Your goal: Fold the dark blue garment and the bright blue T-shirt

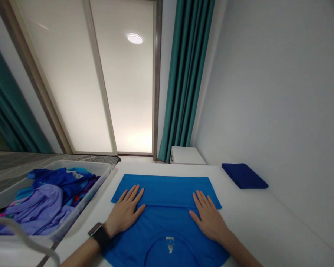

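**Shirt (167, 219) on the table (256, 218), neck end toward the person**

Well left of the left fingers, a bin (103, 168) holds heaped clothes (44, 204). A watch (100, 236) sits on the wrist behind those fingers. The left hand (125, 213) lies spread, fingers straight and slightly apart, gripping nothing; its fingertips rest on the shirt's folded band (168, 191). The shirt reaches between and under both sets of fingers: collar (171, 237) nearer the person than the fingertips, straight folded edge beyond them. The band's long axis runs left to right; the shirt's near end is cut off, so its overall long axis cannot be told. The right hand (207, 215) lies flat, fingers closer together, thumb out, gripping nothing. Right of its fingers and farther off lies a navy cloth (243, 176).
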`<state>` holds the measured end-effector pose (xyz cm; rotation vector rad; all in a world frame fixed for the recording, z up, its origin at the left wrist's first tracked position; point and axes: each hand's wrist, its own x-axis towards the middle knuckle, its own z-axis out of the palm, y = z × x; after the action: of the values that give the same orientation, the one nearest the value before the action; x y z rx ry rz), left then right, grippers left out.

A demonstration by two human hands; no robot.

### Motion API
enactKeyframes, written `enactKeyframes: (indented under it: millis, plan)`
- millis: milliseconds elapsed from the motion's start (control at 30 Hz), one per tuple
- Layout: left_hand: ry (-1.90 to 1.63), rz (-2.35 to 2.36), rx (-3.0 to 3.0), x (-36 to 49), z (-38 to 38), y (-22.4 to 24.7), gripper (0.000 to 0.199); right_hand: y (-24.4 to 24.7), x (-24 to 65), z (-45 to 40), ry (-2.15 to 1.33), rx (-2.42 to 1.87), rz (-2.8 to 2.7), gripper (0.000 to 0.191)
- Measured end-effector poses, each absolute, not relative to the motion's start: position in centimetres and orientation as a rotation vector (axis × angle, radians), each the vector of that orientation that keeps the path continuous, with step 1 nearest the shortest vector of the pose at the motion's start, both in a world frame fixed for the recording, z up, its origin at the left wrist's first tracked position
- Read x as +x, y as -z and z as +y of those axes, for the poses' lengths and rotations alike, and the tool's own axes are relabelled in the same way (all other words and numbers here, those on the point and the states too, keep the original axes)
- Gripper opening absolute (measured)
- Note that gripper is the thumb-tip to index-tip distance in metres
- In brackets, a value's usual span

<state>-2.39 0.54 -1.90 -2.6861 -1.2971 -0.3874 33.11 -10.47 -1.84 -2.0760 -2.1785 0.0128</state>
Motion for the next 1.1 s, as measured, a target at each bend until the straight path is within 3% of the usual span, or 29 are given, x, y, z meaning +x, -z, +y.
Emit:
enactKeyframes:
  millis: [300,1100]
  plan:
    - [0.363,-1.446,-2.693,-0.3,3.0,1.1,0.062,1.3,34.6,-6.7,0.002,-2.083,-2.221,0.079]
    - [0.452,-1.384,-2.73,0.5,1.1,1.7,0.058,2.9,37.2,-9.4,0.094,-2.022,-2.21,0.07]
